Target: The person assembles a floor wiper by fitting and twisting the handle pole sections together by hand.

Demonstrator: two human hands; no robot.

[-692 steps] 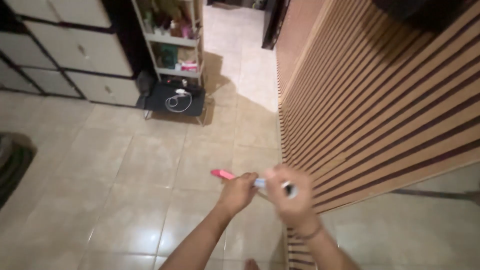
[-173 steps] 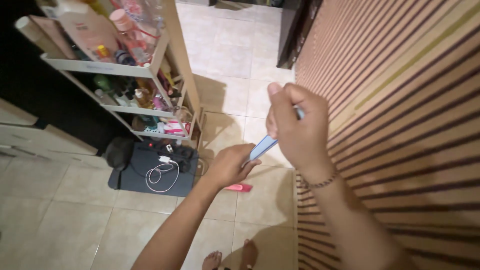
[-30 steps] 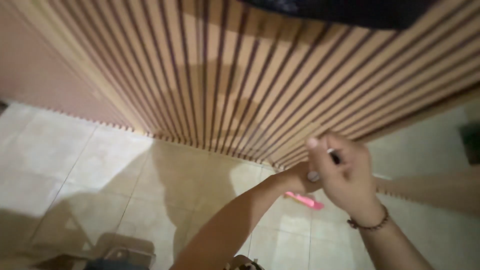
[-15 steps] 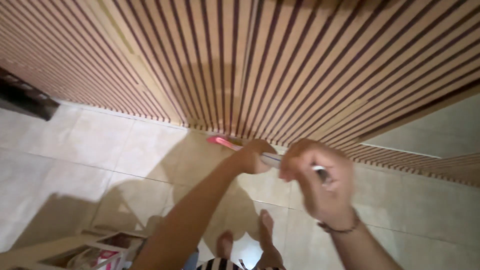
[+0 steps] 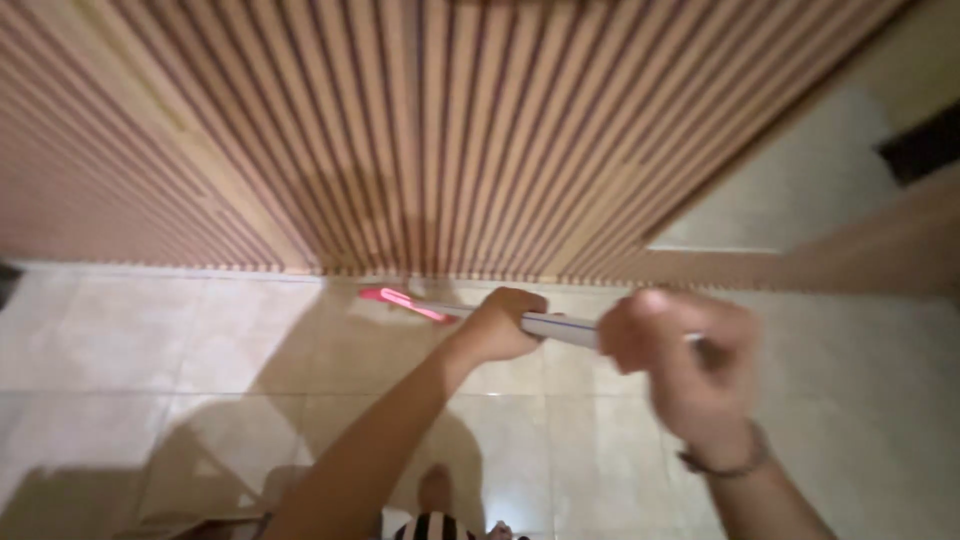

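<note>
Left hand (image 5: 503,325): fingers clenched around pale handle (image 5: 560,326), pink head (image 5: 400,300) at slatted wall (image 5: 450,130).
Right hand (image 5: 680,370): blurred, closed on handle's end.

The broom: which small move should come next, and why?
Probably draw the broom back along the wall. Both hands, left and right, grip its handle, and its pink head lies at the wall's foot.
</note>
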